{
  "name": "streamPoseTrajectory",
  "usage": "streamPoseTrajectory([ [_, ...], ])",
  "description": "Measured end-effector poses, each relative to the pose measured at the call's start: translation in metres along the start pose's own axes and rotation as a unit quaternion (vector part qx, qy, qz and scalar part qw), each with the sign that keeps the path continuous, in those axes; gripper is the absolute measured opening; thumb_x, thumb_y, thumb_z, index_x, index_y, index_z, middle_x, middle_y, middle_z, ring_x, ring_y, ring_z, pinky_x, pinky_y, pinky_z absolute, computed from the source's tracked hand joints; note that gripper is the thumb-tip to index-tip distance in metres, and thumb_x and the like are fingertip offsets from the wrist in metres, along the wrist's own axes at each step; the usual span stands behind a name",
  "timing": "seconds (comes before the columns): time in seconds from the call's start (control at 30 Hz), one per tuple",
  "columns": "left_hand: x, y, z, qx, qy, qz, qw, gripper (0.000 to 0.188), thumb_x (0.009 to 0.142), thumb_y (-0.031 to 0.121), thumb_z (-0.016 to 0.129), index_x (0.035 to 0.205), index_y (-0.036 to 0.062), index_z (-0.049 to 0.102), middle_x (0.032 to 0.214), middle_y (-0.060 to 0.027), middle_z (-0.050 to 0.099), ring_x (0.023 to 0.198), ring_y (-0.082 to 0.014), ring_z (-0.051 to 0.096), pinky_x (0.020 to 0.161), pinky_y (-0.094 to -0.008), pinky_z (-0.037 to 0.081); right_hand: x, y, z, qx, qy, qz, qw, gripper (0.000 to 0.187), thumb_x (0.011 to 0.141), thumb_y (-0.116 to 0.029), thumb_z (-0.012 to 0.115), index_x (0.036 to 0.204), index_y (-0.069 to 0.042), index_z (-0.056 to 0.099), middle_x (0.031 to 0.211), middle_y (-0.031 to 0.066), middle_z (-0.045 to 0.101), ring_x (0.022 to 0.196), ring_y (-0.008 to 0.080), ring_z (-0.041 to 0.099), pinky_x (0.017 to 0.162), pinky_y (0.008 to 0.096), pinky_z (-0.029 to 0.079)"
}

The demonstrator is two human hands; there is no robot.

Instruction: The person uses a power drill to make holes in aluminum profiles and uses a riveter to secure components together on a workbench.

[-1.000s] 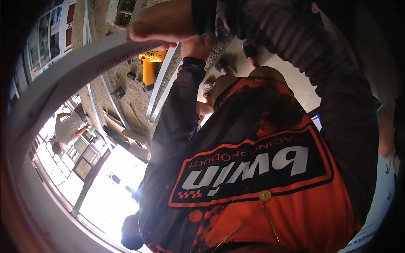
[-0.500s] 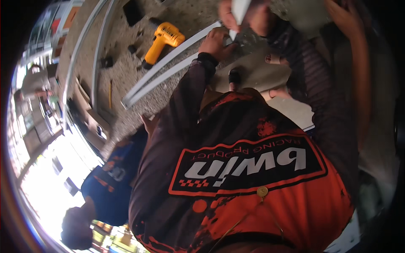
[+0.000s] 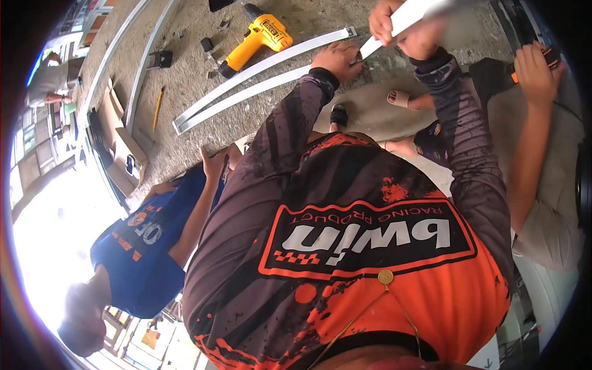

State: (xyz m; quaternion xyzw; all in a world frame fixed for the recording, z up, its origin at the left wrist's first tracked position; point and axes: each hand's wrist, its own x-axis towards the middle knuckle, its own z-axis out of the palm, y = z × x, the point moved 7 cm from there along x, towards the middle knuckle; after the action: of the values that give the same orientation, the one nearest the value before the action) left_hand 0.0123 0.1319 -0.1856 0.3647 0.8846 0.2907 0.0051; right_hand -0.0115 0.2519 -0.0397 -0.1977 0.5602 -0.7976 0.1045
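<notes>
My left hand (image 3: 338,61) is closed around the right end of the nearer white metal profile (image 3: 246,95), where a slanting white bar (image 3: 404,18) meets it. My right hand (image 3: 424,41) grips the slanting bar further up, its fingers partly hidden and blurred. Another person's hand (image 3: 383,22) holds the same bar between my two hands. Beyond the nearer profile runs a second white profile (image 3: 277,57), and the two come together at their left end. A yellow cordless drill (image 3: 259,42) lies on the ground behind them.
At right, a person's hand (image 3: 538,73) holds a black and orange tool (image 3: 549,58). A person in a blue shirt (image 3: 139,237) is close on my left. A pencil (image 3: 158,108), a black block (image 3: 161,59), cardboard (image 3: 120,132) and long metal bars (image 3: 145,68) lie at left.
The slanting bar, both my hands and the other person's hand have moved right in view. The person at right now shows a tool in hand. The picture is sharper.
</notes>
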Motion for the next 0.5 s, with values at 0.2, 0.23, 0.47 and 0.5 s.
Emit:
streamPoseTrajectory([
  [0.2, 0.012, 0.008, 0.005, 0.013, -0.056, -0.005, 0.998, 0.043, 0.089, 0.041, 0.066, 0.117, 0.0087, 0.065, 0.128, -0.0128, 0.064, 0.120, -0.0347, 0.059, 0.102, -0.0472, 0.048, -0.055, 0.037, -0.057, -0.028, 0.278, -0.107, 0.954, 0.056, 0.105, -0.055, 0.041, 0.110, -0.004, 0.065, 0.082, 0.0043, 0.063, 0.074, 0.0166, 0.061, 0.072, 0.0334, 0.051],
  [0.23, 0.011, 0.006, 0.004, 0.022, -0.060, -0.005, 0.998, 0.042, 0.089, 0.041, 0.066, 0.117, 0.0085, 0.065, 0.127, -0.0130, 0.065, 0.119, -0.0350, 0.060, 0.102, -0.0471, 0.049, -0.073, 0.055, -0.067, -0.158, 0.308, -0.066, 0.936, 0.048, 0.105, -0.050, 0.045, 0.100, -0.007, 0.067, 0.072, 0.0027, 0.061, 0.066, 0.0139, 0.059, 0.066, 0.0321, 0.050],
  [0.47, 0.010, 0.008, 0.003, 0.018, 0.005, 0.050, 0.999, 0.025, 0.080, 0.027, 0.075, 0.094, 0.0072, 0.070, 0.100, -0.0155, 0.069, 0.097, -0.0388, 0.065, 0.087, -0.0480, 0.053, -0.145, 0.170, -0.016, -0.226, 0.289, 0.185, 0.912, 0.059, 0.089, -0.020, 0.065, 0.145, -0.010, 0.049, 0.087, 0.0105, 0.066, 0.077, 0.0266, 0.063, 0.074, 0.0403, 0.052],
  [0.5, 0.011, 0.010, 0.002, 0.018, 0.007, 0.054, 0.998, 0.024, 0.080, 0.027, 0.075, 0.094, 0.0074, 0.070, 0.100, -0.0156, 0.069, 0.097, -0.0388, 0.065, 0.086, -0.0479, 0.053, -0.147, 0.173, -0.015, -0.226, 0.296, 0.173, 0.912, 0.061, 0.088, -0.019, 0.065, 0.146, -0.011, 0.048, 0.086, 0.0104, 0.065, 0.076, 0.0265, 0.063, 0.073, 0.0403, 0.052],
])
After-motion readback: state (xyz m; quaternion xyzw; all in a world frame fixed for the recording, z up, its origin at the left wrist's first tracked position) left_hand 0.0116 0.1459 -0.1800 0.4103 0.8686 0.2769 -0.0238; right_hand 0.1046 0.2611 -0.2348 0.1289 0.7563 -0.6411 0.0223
